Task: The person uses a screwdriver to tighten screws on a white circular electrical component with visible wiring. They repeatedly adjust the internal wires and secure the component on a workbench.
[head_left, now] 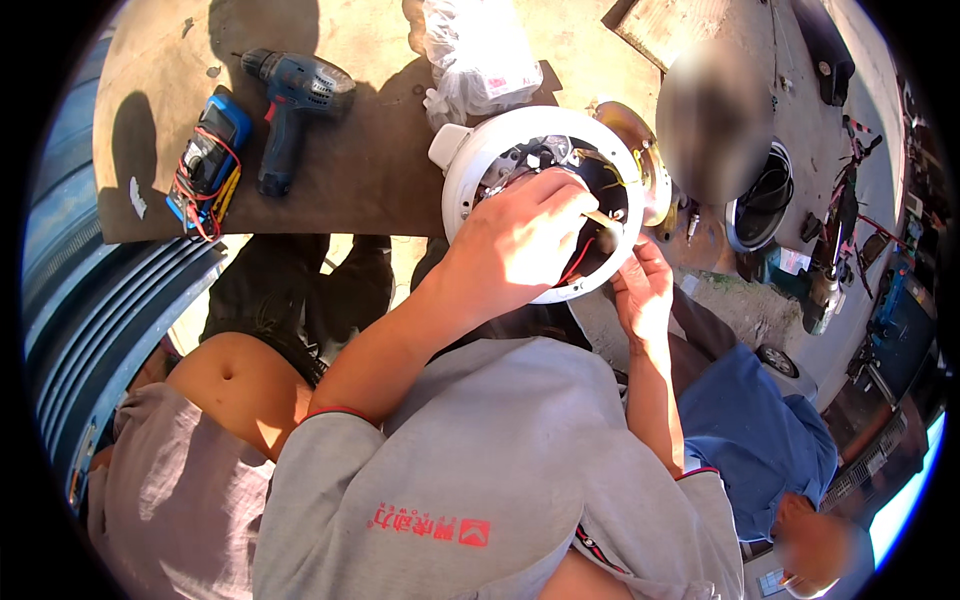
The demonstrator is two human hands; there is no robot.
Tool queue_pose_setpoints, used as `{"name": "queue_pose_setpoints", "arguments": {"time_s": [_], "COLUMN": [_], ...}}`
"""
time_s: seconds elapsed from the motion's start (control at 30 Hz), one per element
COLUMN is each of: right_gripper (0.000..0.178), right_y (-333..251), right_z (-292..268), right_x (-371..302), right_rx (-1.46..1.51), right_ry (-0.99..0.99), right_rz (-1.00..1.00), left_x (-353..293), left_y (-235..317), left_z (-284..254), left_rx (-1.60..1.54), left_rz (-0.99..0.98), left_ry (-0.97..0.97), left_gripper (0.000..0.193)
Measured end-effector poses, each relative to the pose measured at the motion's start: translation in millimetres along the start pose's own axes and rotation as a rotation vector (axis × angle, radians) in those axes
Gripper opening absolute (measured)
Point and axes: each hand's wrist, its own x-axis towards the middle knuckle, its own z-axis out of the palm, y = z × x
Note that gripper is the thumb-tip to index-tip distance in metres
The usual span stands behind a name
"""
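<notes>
A white round housing (462, 178) with a side tab stands at the table's front edge, its open side showing metal parts and red and yellow wires. My left hand (525, 235) reaches over its opening with fingers bent and closed. What lies in those fingers is hidden, though a thin tan strip (602, 218) shows beside the fingertips. Lower right, my right hand (642, 288) grips the rim between thumb and fingers. Behind the housing's right side rests a brownish, shiny round part (650, 165).
On the table (380, 200) lie a blue cordless drill (290, 105), a blue multimeter (208, 160) with red and yellow leads, and a white plastic bag (480, 60). A wooden board (670, 25) is farther back. Two other people are close by, one in a blue shirt (755, 430) at right.
</notes>
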Motion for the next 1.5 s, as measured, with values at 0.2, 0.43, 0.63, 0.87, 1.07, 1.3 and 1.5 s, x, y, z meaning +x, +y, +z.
{"name": "queue_pose_setpoints", "arguments": {"time_s": [0.2, 0.43, 0.63, 0.87, 1.07, 1.3, 1.5], "right_gripper": [0.031, 0.033, 0.031, 0.028, 0.024, 0.024, 0.033], "right_y": [4, 13, 8, 17, 10, 4, 13], "right_z": [-4, -12, -11, -3, 6, 7, 3], "right_x": [0, 1, -2, 0, -6, -3, 3], "right_rx": [-0.076, -0.164, -0.093, -0.076, 0.004, 0.018, 0.126], "right_ry": [0.022, 0.021, 0.062, 0.112, 0.188, 0.146, 0.066], "right_rz": [-0.042, -0.107, -0.099, -0.132, -0.09, -0.125, -0.14], "left_x": [-1, -3, -5, -3, -1, 4, 13], "left_y": [0, 1, 3, 5, 9, 14, 22], "left_z": [5, 11, 13, 16, 14, 9, 13], "left_rx": [0.108, 0.2, 0.245, 0.261, 0.304, 0.348, 0.441], "left_rz": [-0.004, -0.001, 0.018, -0.019, 0.019, -0.01, -0.027], "left_ry": [-0.017, 0.005, 0.031, 0.006, -0.064, -0.227, -0.32], "left_gripper": [0.019, 0.025, 0.025, 0.02, 0.023, 0.017, 0.012]}}
